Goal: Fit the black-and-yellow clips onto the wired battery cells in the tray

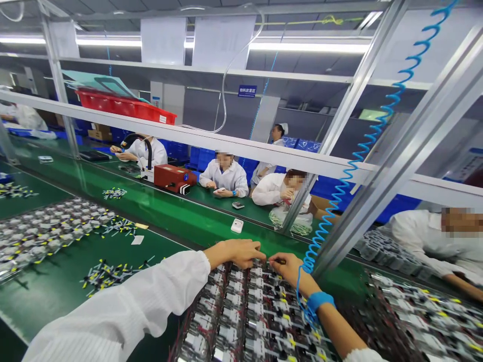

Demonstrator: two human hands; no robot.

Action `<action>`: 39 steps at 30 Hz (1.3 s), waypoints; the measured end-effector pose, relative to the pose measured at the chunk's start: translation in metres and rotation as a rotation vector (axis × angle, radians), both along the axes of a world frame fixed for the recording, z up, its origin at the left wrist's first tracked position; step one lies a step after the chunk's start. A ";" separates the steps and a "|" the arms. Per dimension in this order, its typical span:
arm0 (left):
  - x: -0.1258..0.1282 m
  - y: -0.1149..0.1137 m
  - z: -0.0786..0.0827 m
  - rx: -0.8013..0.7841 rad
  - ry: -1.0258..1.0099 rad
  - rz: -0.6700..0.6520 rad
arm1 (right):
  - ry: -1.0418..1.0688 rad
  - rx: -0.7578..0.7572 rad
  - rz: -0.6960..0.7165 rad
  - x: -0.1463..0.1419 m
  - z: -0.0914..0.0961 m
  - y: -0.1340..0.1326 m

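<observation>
Both hands are working close together at the far end of a batch of small wired assemblies (pixel 256 306), which sits on the green table (pixel 53 296) right in front of the wearer. The left hand (pixel 241 252) is palm down with its fingers bent and only a bit spread, tips down at the last row; honestly can't tell if it's gripping anything there. The right hand (pixel 289 267) is nearly closed, thumb and fingers pinching a slim dark piece (pixel 279 261), too small to make out properly, just beside the left fingertips. There's one blue wristband (pixel 320 300) on the right wrist, with a coiled blue cord (pixel 335 193) hanging by it. Counting stuff: I get three batches of assemblies, so the one under the hands plus a left-hand batch (pixel 41 234) and a right-hand batch (pixel 433 311), way too many pieces in each to count. Four loose heaps of yellow-tipped bits are off to the left, the nearest heap (pixel 109 276) by the wearer's sleeve (pixel 132 296). Also one white device (pixel 237 225) on the green strip past the hands, one reddish machine (pixel 173 178), one red bin (pixel 124 106) up on the shelf, and six other people in white around the place.
</observation>
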State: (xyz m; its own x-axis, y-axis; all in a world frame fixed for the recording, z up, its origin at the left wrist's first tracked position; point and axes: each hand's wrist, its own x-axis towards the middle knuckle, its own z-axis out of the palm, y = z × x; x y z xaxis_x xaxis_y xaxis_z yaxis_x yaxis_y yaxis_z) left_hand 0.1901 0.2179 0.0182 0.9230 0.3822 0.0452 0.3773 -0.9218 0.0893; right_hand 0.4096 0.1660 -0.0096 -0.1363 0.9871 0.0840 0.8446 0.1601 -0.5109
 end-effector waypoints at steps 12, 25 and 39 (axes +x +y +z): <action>-0.004 -0.002 -0.022 -0.247 -0.334 0.217 | 0.039 -0.064 -0.006 -0.028 0.020 -0.004; 0.003 0.001 -0.024 -0.206 -0.297 0.243 | 0.046 -0.061 0.038 -0.019 0.000 0.009; 0.003 0.001 -0.024 -0.192 -0.279 0.252 | 0.036 -0.069 0.004 -0.032 0.011 0.003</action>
State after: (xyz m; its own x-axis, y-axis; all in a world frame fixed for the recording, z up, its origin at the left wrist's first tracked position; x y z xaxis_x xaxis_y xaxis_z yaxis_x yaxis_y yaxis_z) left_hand 0.1931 0.2185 -0.0062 0.7621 0.6200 0.1864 0.5254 -0.7605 0.3816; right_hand 0.3773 0.1690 0.0015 -0.1381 0.9902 0.0206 0.8247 0.1265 -0.5512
